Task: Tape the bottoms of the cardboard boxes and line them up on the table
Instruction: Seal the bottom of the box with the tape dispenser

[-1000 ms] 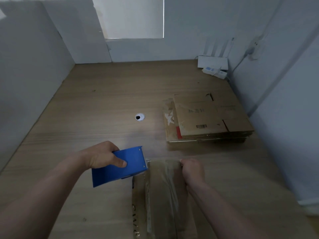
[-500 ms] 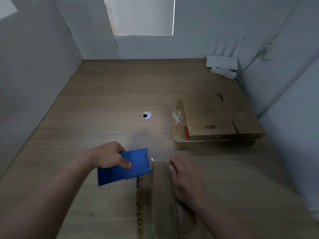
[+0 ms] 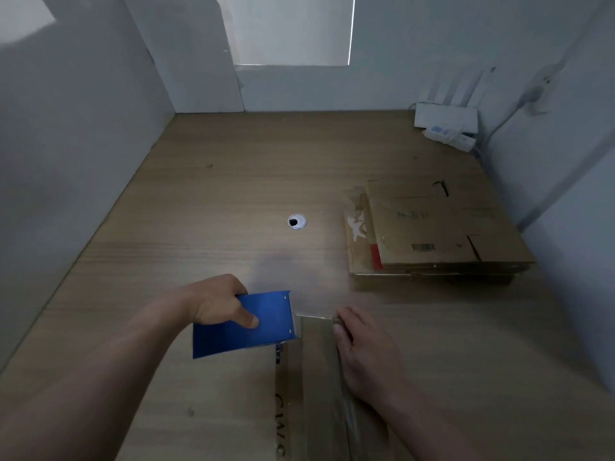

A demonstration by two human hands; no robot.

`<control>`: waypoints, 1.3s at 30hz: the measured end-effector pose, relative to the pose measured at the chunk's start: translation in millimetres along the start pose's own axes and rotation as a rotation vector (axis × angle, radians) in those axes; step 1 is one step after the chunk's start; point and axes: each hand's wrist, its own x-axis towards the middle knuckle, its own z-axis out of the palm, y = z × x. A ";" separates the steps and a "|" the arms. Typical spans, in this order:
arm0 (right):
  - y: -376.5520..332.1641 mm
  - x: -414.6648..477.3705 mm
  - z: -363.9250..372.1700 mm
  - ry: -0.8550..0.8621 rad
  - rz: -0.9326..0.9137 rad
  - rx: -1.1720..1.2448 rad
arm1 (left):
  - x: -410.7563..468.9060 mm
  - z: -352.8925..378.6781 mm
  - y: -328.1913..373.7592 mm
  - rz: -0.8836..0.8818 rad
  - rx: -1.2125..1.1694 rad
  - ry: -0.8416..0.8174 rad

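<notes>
Cardboard box [image 3: 316, 377], near centre on the table [image 3: 233, 181], looks light and stiff but crushable, best steadied at its edges; flattened boxes [image 3: 432, 234] lie far right, the left hand [image 3: 216, 304] grips the blue tape dispenser [image 3: 246, 324], and the right hand [image 3: 366, 354] presses flat-fingered on the box.

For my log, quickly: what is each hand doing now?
Left hand: holding the blue tape dispenser.
Right hand: open, pressing flat on the cardboard box.

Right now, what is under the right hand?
The right hand rests flat on a cardboard box, over its shiny tape strip. The tape beneath the palm is hidden.
</notes>
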 end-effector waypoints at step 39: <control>-35.7 29.3 -23.3 -0.268 -0.343 -0.277 | -21.9 6.9 -5.0 -0.310 0.262 0.347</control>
